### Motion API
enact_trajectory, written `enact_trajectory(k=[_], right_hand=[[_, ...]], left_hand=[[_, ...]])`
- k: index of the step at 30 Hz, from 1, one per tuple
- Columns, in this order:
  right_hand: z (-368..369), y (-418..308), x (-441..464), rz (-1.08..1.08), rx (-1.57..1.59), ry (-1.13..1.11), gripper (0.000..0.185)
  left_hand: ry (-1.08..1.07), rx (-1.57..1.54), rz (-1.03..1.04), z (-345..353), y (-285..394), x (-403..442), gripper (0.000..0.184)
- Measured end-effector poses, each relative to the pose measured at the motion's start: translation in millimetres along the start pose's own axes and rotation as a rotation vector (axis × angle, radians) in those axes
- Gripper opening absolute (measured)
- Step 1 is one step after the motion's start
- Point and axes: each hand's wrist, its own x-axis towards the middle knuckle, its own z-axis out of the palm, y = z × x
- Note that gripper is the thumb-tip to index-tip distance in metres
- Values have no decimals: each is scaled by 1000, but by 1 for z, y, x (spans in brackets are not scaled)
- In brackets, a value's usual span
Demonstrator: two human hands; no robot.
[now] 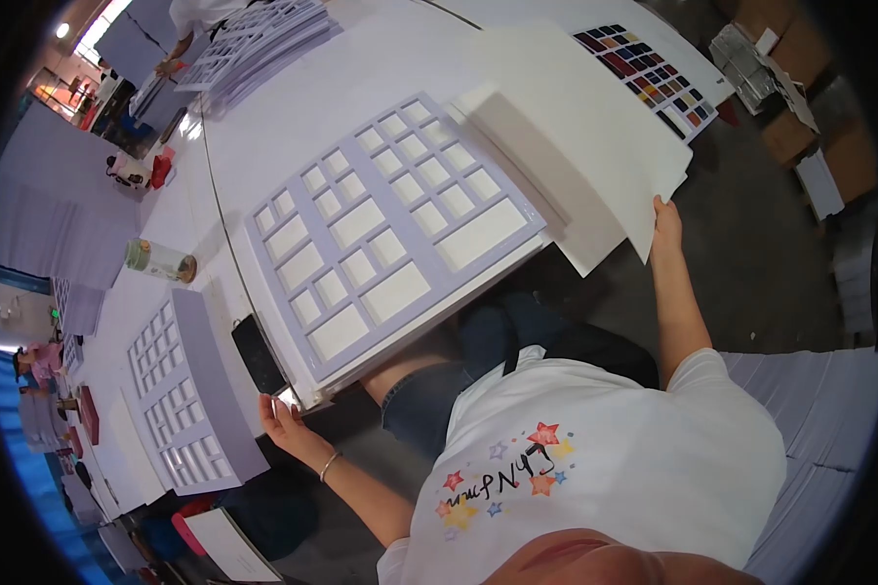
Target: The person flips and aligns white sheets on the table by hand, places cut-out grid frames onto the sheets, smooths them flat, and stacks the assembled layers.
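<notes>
A white panel with rectangular cut-out windows (317,210) lies on a stack at the table edge in front of me. To its right are large cream-white sheets (585,117), with the near part bent up off the table. My right hand (666,222) pinches the near right edge of a sheet. My left hand (288,429) is off the table's near left corner, fingers spread and apparently holding nothing. Just above it, a black phone-like object (259,353) lies beside the panel.
A colour swatch board (649,83) lies at the far right. Stacks of cut-out panels stand at left (195,390) and far back (254,49), where another person's hand (171,68) shows. A clear bottle (161,261) lies at left. Cardboard boxes (785,136) sit right.
</notes>
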Motion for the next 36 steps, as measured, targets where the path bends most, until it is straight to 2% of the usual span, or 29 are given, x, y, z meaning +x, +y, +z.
enact_trajectory(k=[2,4,6,10,12,13,15,17,19,23,26,36], right_hand=[[21,-4,-15,-143,50,-245,21],[51,-8,-29,-207,31,-337,20],[79,-8,-32,-270,-33,-501,18],[126,-7,-30,-341,-79,-687,22],[144,-6,-18,-420,-152,-698,27],[152,-1,-11,-441,-262,-618,32],[166,5,-12,-371,-255,-626,31],[184,19,13,-333,-229,-871,28],[204,24,-7,-250,-193,-1007,26],[227,41,-38,-124,-333,-1010,28],[234,48,-58,-179,-418,-1001,32],[233,53,-56,-129,-457,-1086,36]], left_hand=[[-13,62,33,-4,-6,0,32],[-105,108,201,-6,-26,2,34],[-139,141,250,-5,-37,-3,38],[-146,103,188,-3,-42,-21,44],[-115,125,149,-4,-52,-22,48],[-95,141,145,-5,-56,-20,51],[-114,221,154,-2,-43,-28,56],[-109,302,204,4,-36,-31,64],[-96,342,274,4,-47,-27,68],[-58,478,375,11,-35,-30,75],[-59,498,445,22,-25,-34,76],[24,459,440,40,-28,-35,65]])
